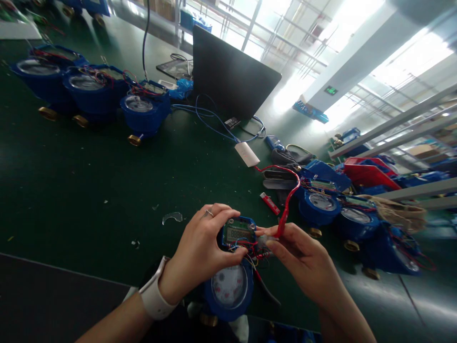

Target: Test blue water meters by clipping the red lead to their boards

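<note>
A blue water meter (230, 288) with a round white dial sits at the near edge of the green table. Its raised blue lid holds a small display module (238, 232) with thin coloured wires beneath. My left hand (200, 250), a ring on one finger and a white watch on the wrist, is curled around the left side of that module. My right hand (300, 259) pinches a small connector at the end of a red cable (291, 193), right beside the module. The cable curves away to the meters on the right.
Three blue meters with brass fittings (91, 90) stand far left. Several more meters (342, 209) crowd the right. A dark laptop (232, 76) stands at the back with blue cables, a white adapter (247, 154) and a red lighter (269, 203) in front. Small plastic scraps (172, 217) lie mid-table.
</note>
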The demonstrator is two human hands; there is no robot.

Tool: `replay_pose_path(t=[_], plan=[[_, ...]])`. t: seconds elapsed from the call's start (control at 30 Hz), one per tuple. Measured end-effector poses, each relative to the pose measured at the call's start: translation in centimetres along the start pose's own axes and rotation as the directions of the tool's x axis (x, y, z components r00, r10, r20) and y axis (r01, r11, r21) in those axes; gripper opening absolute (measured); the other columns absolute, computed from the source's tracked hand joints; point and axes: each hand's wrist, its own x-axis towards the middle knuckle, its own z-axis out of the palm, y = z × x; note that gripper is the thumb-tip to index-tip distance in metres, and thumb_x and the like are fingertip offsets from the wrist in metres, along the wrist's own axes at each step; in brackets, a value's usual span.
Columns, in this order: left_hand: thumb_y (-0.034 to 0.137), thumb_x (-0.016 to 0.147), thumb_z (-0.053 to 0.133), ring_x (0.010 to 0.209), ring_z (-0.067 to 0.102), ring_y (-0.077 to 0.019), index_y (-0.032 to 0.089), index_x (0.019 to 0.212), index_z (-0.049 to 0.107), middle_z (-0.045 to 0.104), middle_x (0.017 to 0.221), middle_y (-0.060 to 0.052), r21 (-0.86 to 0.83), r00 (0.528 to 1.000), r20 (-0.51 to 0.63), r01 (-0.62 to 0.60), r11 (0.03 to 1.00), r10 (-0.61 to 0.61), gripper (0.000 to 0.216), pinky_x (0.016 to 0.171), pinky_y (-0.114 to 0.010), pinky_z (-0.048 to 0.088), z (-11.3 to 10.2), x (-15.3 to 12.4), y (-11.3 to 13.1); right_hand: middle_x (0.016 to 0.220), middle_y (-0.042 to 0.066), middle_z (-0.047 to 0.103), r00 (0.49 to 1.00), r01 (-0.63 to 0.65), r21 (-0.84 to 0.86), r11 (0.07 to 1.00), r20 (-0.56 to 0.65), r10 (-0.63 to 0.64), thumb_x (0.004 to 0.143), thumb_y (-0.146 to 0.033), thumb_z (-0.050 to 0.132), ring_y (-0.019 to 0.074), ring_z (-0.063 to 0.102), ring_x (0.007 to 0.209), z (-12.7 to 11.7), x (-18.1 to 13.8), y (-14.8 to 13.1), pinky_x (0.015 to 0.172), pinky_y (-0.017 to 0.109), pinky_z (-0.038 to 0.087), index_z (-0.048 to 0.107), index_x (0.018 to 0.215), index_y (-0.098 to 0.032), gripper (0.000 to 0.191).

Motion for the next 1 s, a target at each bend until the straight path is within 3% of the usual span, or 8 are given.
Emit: replay_pose_path(t=[0.47, 0.77, 1.0], plan=[[0.024, 0.071, 0.077, 0.109, 0.058, -0.0291, 0.020, 0.114, 0.062, 0.064, 0.115, -0.007, 0.000, 1.000, 0.003, 0.007, 1.000, -0.007, 0.047, 0.095, -0.047, 0.048, 0.0, -0.1, 0.1, 0.100, 0.007, 0.079, 0.999, -0.009, -0.076, 0.997, 0.033, 0.011, 0.088, -0.029, 0.067, 0.0237, 0.076, 0.089, -0.1, 0.6, -0.8, 0.076, 0.032, 0.064, 0.070, 0.092, -0.021, 0.009], [0.025, 0.072, 0.077, 0.109, 0.058, -0.0279, 0.019, 0.117, 0.062, 0.064, 0.116, -0.007, -0.014, 1.000, 0.005, -0.013, 1.000, 0.013, 0.047, 0.096, -0.046, 0.048, 0.1, -0.1, 0.0, 0.104, 0.007, 0.079, 0.999, -0.035, -0.012, 0.999, 0.035, 0.036, 0.087, -0.029, 0.068, 0.0219, 0.076, 0.091, -0.2, 0.5, -0.3, 0.078, 0.031, 0.064, 0.070, 0.095, -0.021, 0.011], [0.024, 0.072, 0.076, 0.109, 0.058, -0.0289, 0.021, 0.116, 0.062, 0.065, 0.116, -0.007, -0.001, 1.000, 0.005, -0.009, 1.000, 0.009, 0.046, 0.095, -0.047, 0.049, 0.0, -0.1, 0.1, 0.100, 0.007, 0.079, 0.999, -0.001, -0.109, 0.994, 0.048, 0.006, 0.088, -0.029, 0.066, 0.0215, 0.075, 0.087, 0.0, 0.8, -1.2, 0.073, 0.030, 0.064, 0.070, 0.092, -0.021, 0.010]])
